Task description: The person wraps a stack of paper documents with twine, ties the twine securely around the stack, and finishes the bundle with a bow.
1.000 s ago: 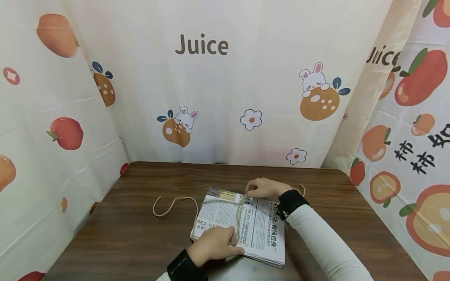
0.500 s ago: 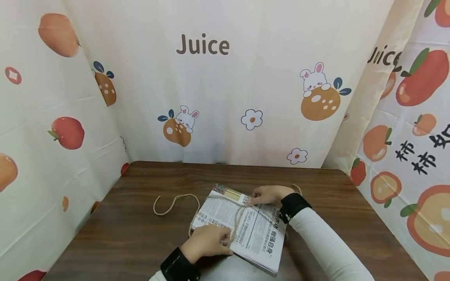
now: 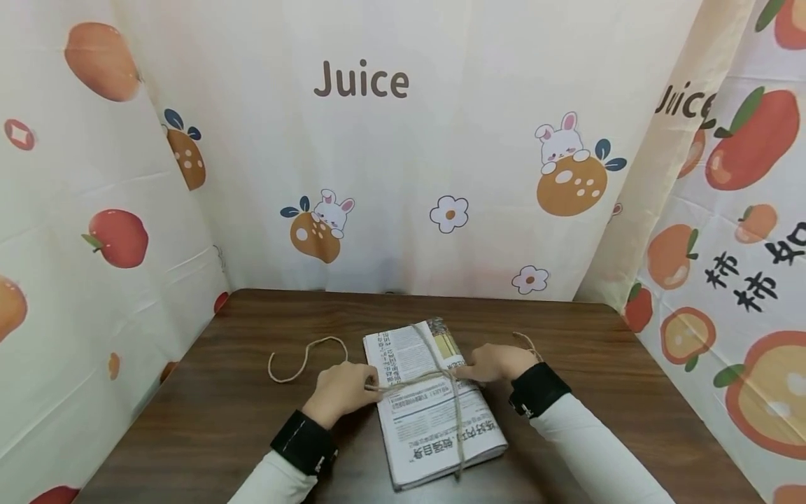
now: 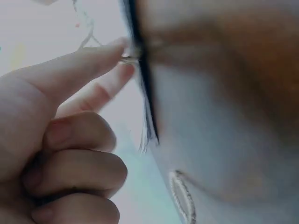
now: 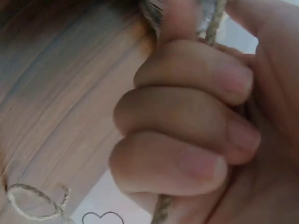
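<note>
A folded stack of newspapers [image 3: 418, 413] lies slanted on the table, with twine [image 3: 412, 381] crossing over it both ways. At the stack's left edge, my left hand [image 3: 340, 393] pinches the twine between thumb and forefinger; the left wrist view shows the other fingers [image 4: 84, 170] curled in. On the opposite side, my right hand [image 3: 497, 362] reaches its forefinger to the stack beside the crossing of the twine. In the right wrist view its other fingers [image 5: 182, 112] wrap around a length of twine [image 5: 162, 209]. The underside of the stack is hidden.
A loose twine end [image 3: 302, 364] curls on the brown wooden table [image 3: 220, 420] at the left. Another twine end [image 3: 524, 341] sticks up behind the right hand. Fruit-printed curtains [image 3: 390, 154] enclose the table's back and sides.
The newspaper stack has turned clockwise, its coloured corner swinging from upper left to upper right. My left hand has moved left and away from me; the right hand has shifted slightly right and nearer.
</note>
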`<state>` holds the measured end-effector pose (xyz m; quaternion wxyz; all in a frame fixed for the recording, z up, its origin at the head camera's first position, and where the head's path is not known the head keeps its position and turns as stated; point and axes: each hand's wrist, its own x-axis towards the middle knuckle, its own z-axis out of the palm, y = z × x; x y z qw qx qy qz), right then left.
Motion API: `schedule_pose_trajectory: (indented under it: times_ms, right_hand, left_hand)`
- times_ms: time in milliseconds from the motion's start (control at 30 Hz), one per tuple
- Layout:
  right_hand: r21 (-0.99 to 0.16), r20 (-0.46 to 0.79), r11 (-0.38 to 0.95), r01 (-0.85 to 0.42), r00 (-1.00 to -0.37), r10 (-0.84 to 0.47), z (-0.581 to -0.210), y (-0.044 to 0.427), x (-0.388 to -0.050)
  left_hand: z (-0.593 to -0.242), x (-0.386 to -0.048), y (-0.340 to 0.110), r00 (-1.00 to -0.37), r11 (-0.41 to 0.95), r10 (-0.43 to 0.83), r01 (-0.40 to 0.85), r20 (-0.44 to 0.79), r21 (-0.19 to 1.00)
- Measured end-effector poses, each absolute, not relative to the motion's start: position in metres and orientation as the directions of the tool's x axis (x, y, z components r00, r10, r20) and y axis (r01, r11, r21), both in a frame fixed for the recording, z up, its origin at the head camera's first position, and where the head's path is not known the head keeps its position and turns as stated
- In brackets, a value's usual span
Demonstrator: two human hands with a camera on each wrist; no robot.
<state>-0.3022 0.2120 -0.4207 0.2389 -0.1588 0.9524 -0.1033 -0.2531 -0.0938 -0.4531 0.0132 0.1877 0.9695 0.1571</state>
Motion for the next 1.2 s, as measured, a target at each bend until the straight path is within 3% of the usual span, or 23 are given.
schedule_pose_trajectory:
  times_ms: [233, 400, 733, 967, 1200]
  right_hand:
    - [-0.53, -0.265, 0.738, -0.417, -0.746, -0.611, -0.413, 0.216, -0.301]
    - [-0.611, -0.18, 0.647, -0.457, -0.715, -0.675, -0.416, 0.219, -0.305]
    - [-0.582, -0.099, 0.669, -0.462, -0.777, -0.622, -0.43, 0.231, -0.314]
    - [-0.596, -0.077, 0.645, -0.478, -0.766, -0.639, -0.437, 0.238, -0.311]
    - [-0.578, -0.109, 0.679, -0.452, -0.782, -0.613, -0.433, 0.234, -0.307]
  left_hand:
    - [-0.452, -0.26, -0.096, -0.883, 0.738, 0.469, 0.405, 0.023, 0.539]
    - [-0.456, -0.261, -0.097, -0.849, 0.65, 0.525, 0.446, 0.06, 0.615]
    - [-0.457, -0.261, -0.127, -0.839, 0.662, 0.545, 0.428, -0.002, 0.615]
    - [-0.453, -0.261, -0.148, -0.797, 0.618, 0.601, 0.419, -0.057, 0.665]
    - [-0.453, -0.26, -0.142, -0.789, 0.614, 0.607, 0.387, -0.098, 0.688]
